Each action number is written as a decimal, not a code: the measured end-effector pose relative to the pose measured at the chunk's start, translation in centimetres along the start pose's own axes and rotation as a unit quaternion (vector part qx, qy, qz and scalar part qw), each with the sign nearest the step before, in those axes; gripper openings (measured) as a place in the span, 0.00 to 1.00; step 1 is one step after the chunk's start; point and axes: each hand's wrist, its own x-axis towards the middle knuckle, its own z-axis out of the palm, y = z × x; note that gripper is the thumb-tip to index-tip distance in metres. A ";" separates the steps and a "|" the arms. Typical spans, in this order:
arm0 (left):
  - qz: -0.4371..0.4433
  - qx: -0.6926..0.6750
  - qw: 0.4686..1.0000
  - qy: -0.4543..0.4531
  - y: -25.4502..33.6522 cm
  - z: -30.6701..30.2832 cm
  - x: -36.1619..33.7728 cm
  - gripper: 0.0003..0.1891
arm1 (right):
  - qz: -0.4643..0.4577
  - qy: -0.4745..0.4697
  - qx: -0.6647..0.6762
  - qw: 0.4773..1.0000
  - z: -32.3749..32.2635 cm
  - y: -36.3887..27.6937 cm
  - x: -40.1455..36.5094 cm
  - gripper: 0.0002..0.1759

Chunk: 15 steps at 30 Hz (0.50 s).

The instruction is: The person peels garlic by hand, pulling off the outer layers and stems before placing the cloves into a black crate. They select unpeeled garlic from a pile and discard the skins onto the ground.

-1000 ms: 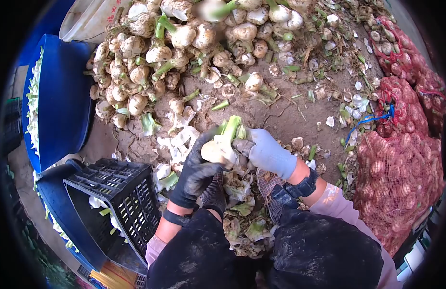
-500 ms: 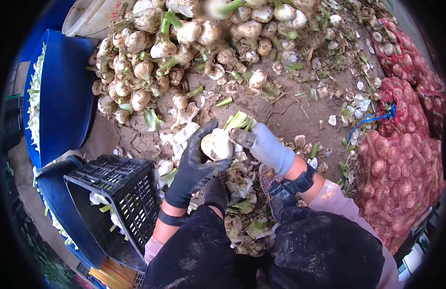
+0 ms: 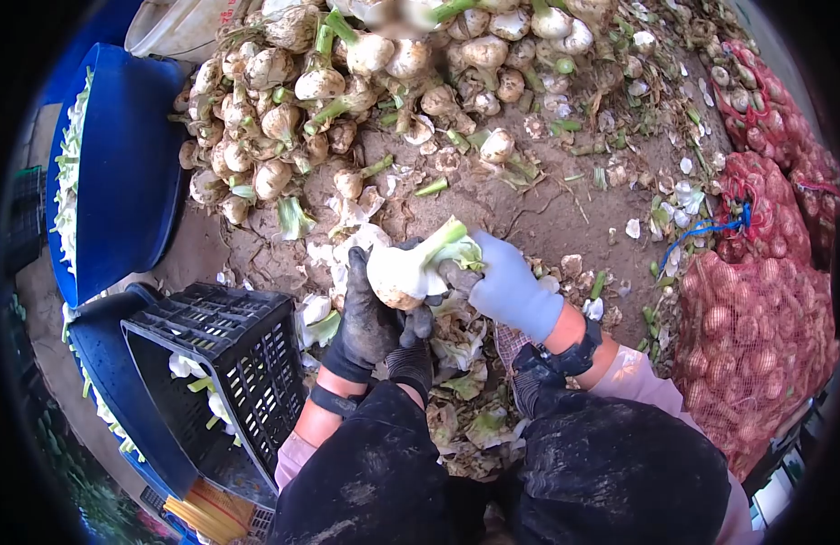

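Note:
A white garlic bulb [image 3: 397, 275] with a short green stem pointing up and right is at the centre. My left hand [image 3: 373, 313], in a dark dirty glove, is wrapped round the bulb from the left and below. On its right side, my right hand [image 3: 511, 282], in a light blue glove with dark fingertips, pinches the loose pale-green outer leaf at the stem. Peeled skins [image 3: 456, 350] lie on the ground below the hands. Beyond them is a large heap of dirty bulbs with stems [image 3: 270, 123].
Blue tubs [image 3: 120, 173] holding cut white-and-green pieces stand at the left, beside a tipped black crate [image 3: 211, 336]. Red mesh sacks of bulbs [image 3: 747, 336] line the right. A white bucket [image 3: 179, 32] is at the upper left.
The bulb has turned in my left hand, its stem now pointing up and right. My left fingers have moved under it, and my right hand has shifted slightly right with the leaf.

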 end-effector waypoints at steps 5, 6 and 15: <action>0.052 0.241 0.969 -0.012 -0.6 -0.6 -1.2 0.33 | 0.141 -0.138 0.390 0.899 -0.3 0.8 0.9 0.13; 0.054 0.243 0.968 -0.011 -0.5 -1.0 -1.5 0.33 | 0.161 -0.187 0.373 0.895 -0.1 1.3 1.2 0.12; 0.294 0.438 0.842 0.116 1.3 -3.6 0.2 0.20 | 0.164 -0.178 0.337 0.910 0.9 -0.7 0.5 0.11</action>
